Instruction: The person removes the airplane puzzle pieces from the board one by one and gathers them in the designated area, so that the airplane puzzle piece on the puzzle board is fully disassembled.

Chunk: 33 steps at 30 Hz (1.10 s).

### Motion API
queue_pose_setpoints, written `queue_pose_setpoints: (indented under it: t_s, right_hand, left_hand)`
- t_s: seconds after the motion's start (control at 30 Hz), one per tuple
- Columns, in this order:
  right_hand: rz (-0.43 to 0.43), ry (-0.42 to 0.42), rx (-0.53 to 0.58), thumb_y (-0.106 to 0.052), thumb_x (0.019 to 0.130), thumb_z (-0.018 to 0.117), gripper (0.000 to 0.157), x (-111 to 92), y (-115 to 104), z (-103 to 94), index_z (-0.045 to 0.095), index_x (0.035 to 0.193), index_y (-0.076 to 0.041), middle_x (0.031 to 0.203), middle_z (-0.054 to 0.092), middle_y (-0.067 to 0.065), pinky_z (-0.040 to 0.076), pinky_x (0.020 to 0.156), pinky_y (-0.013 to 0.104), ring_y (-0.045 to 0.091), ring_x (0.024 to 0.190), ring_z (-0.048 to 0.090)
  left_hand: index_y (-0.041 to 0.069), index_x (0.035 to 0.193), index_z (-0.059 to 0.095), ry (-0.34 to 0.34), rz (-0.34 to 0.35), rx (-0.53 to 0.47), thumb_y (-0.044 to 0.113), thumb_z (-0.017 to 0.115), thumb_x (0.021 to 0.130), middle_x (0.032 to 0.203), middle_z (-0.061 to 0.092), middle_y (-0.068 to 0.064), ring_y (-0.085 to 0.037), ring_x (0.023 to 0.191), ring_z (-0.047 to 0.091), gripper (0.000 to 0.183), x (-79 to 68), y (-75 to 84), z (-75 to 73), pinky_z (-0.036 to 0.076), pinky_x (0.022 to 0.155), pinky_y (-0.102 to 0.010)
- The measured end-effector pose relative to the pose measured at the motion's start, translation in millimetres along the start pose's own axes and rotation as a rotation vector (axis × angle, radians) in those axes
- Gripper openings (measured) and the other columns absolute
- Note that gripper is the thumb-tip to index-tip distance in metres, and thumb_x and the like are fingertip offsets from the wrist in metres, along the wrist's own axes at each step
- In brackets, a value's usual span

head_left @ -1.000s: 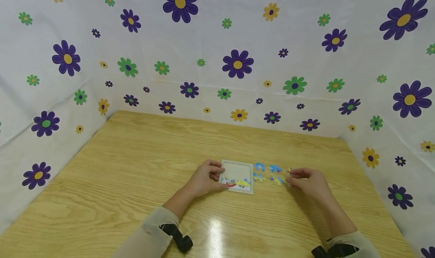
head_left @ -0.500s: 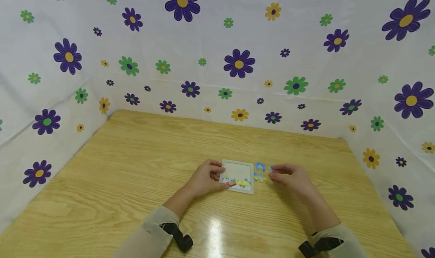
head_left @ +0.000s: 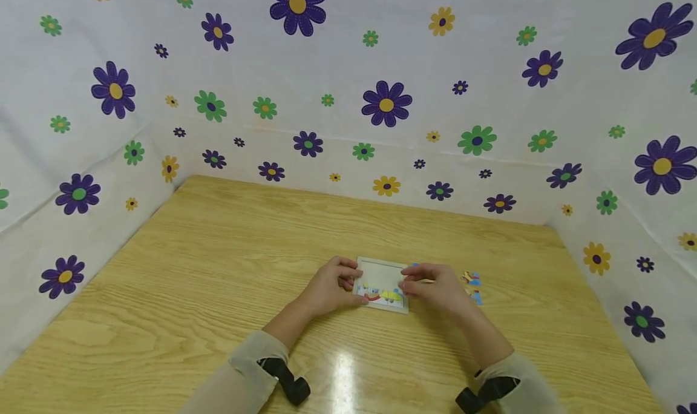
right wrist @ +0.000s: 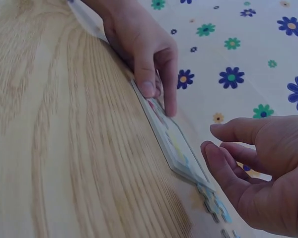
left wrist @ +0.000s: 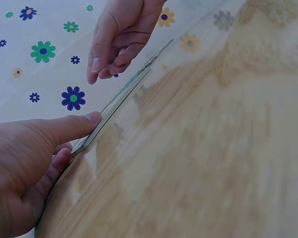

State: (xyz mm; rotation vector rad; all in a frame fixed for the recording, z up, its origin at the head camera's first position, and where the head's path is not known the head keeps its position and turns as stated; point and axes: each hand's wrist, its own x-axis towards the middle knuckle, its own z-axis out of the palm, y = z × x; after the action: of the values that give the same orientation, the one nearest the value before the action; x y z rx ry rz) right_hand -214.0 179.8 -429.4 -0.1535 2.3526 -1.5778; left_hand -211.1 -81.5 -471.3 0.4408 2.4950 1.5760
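Observation:
A square puzzle tray (head_left: 383, 272) with a pale rim lies on the wooden table, its lower part filled with a colourful picture. My left hand (head_left: 329, 285) holds the tray's left side, thumb on the near rim (left wrist: 87, 141) and fingers round the edge. My right hand (head_left: 435, 287) hovers at the tray's right rim, thumb and fingers loosely curved. Between these fingers nothing shows in the right wrist view. Loose jigsaw pieces (head_left: 471, 278) lie right of the tray, partly hidden behind the right hand; some pieces (right wrist: 213, 204) show beside the tray's corner.
The wooden table (head_left: 218, 269) extends on all sides of the tray. White cloth (head_left: 327, 57) with printed flowers stands round its back and sides. Black camera mounts (head_left: 288, 382) are strapped on both wrists over beige sleeves.
My right hand has moved left, from the farthest loose pieces along the row to the tray's right rim, uncovering the rightmost pieces. The left hand keeps its hold on the tray.

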Motion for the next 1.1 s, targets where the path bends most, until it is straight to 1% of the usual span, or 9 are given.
queue_pose_setpoints:
  t_s: [0.17,0.4,0.57,0.7,0.8,0.9,1.03,1.1]
  right_hand:
    - [-0.015,-0.039,-0.007,-0.017,0.091,0.075,0.036,4,-6,12.9,0.068,0.121,0.002,0.103,0.069,0.014,0.060,0.077,0.029,0.015,0.087,0.070]
    - [-0.068,-0.124,-0.003,-0.018,0.093,0.072,0.037,10,-11,29.6,0.065,0.124,0.004,0.105,0.066,0.016,0.061,0.078,0.034,0.019,0.088,0.071]
    - [-0.082,-0.169,-0.009,-0.016,0.095,0.069,0.035,15,-9,41.3,0.065,0.124,0.002,0.103,0.068,0.014,0.060,0.076,0.032,0.020,0.088,0.073]
    - [-0.104,-0.193,-0.030,-0.011,0.095,0.067,0.032,15,-2,48.6,0.065,0.124,0.004,0.097,0.066,0.013,0.061,0.074,0.030,0.018,0.084,0.072]
    - [-0.150,-0.193,-0.100,-0.011,0.096,0.067,0.033,14,1,52.9,0.064,0.126,0.004,0.092,0.064,0.012,0.059,0.069,0.027,0.014,0.078,0.069]
    - [-0.194,-0.155,-0.214,-0.013,0.096,0.067,0.032,13,3,57.1,0.066,0.125,0.001,0.090,0.063,0.008,0.053,0.060,0.022,0.011,0.069,0.060]
    - [-0.211,-0.094,-0.319,-0.014,0.095,0.067,0.027,14,3,61.5,0.070,0.120,-0.006,0.097,0.061,0.007,0.046,0.056,0.023,0.012,0.069,0.055]
    - [-0.200,-0.080,-0.319,-0.014,0.095,0.066,0.024,14,3,62.3,0.070,0.118,-0.008,0.103,0.061,0.007,0.048,0.058,0.024,0.012,0.072,0.058]
  left_hand:
    - [0.001,0.123,0.068,0.005,-0.007,-0.001,0.021,0.090,0.075,0.133,0.054,-0.007,-0.013,0.093,0.057,0.056,1.1,0.0,0.9,0.052,0.081,-0.022]
    - [0.002,0.122,0.068,0.001,-0.001,0.005,0.023,0.090,0.075,0.133,0.053,-0.006,-0.014,0.094,0.058,0.056,2.2,-0.4,1.2,0.053,0.083,-0.025]
    - [0.002,0.122,0.068,0.005,-0.001,-0.004,0.021,0.089,0.075,0.133,0.053,-0.006,-0.014,0.095,0.058,0.055,1.8,-2.7,0.8,0.054,0.084,-0.027]
    - [0.001,0.124,0.067,-0.005,-0.002,-0.015,0.020,0.089,0.076,0.134,0.052,-0.008,-0.016,0.097,0.058,0.056,1.2,-4.7,2.7,0.054,0.086,-0.028]
    - [0.000,0.125,0.066,-0.017,-0.006,-0.022,0.021,0.088,0.077,0.136,0.051,-0.009,-0.016,0.098,0.058,0.056,0.0,-5.0,3.7,0.054,0.087,-0.029]
    - [0.000,0.125,0.066,-0.020,-0.005,-0.022,0.022,0.088,0.077,0.137,0.051,-0.008,-0.017,0.099,0.058,0.057,-1.0,-3.8,3.5,0.054,0.087,-0.030]
    - [0.000,0.123,0.068,-0.006,0.018,-0.001,0.023,0.088,0.077,0.136,0.052,-0.009,-0.017,0.098,0.059,0.055,0.2,-2.9,2.9,0.054,0.087,-0.030]
    - [0.001,0.122,0.068,-0.003,0.023,0.004,0.022,0.088,0.077,0.135,0.053,-0.008,-0.016,0.098,0.059,0.054,1.0,-2.2,3.0,0.054,0.087,-0.030]
